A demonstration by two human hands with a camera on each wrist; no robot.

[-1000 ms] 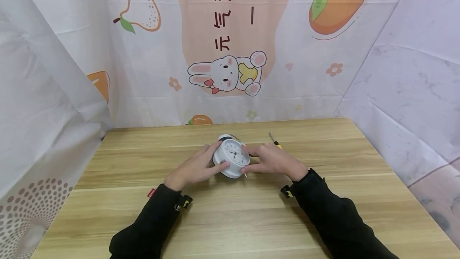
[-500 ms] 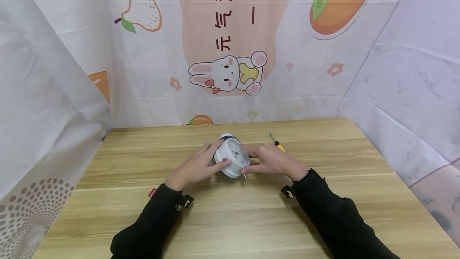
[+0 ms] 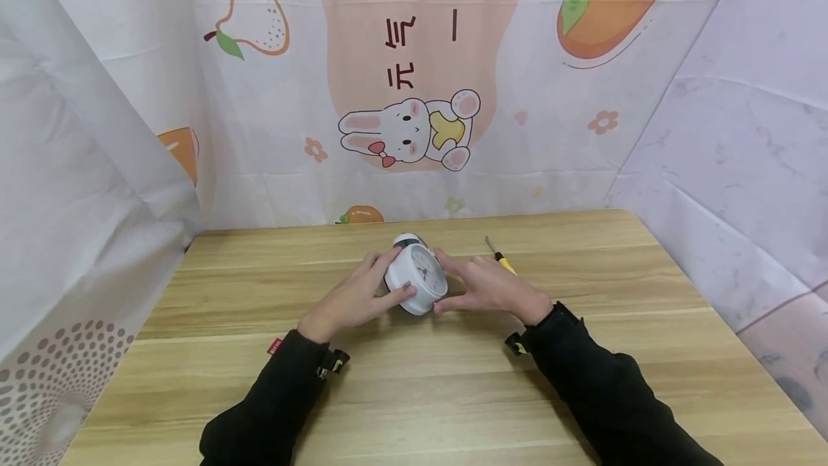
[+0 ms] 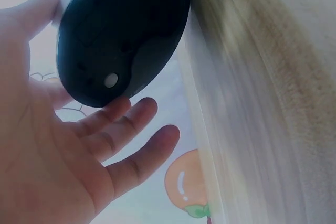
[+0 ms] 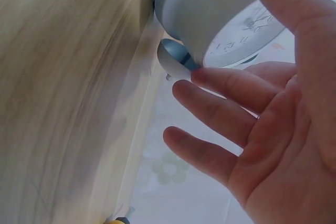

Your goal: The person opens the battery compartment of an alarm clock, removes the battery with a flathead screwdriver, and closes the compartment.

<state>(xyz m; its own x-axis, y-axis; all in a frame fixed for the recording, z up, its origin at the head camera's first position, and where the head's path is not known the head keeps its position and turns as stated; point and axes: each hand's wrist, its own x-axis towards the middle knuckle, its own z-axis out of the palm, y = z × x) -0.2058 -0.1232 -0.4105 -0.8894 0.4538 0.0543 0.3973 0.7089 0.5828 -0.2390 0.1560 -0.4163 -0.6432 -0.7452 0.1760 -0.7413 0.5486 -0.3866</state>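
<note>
A white twin-bell alarm clock stands tilted at the middle of the table, its face turned to the right. My left hand holds it from the left, thumb on the white casing. In the left wrist view the clock's black back shows, with a small round knob; some fingers of that hand stay spread below. On the other side my right hand holds the clock between thumb and fingers at the face's rim. The right wrist view shows a fingertip by a bell, two fingers stretched out free.
A screwdriver with a yellow and black handle lies behind my right hand. The wooden table ends at a printed curtain at the back. White cloth hangs at both sides.
The clock has turned so its face points more to the right, and it has shifted slightly toward the back. Both hands stay on it, nearly in place.
</note>
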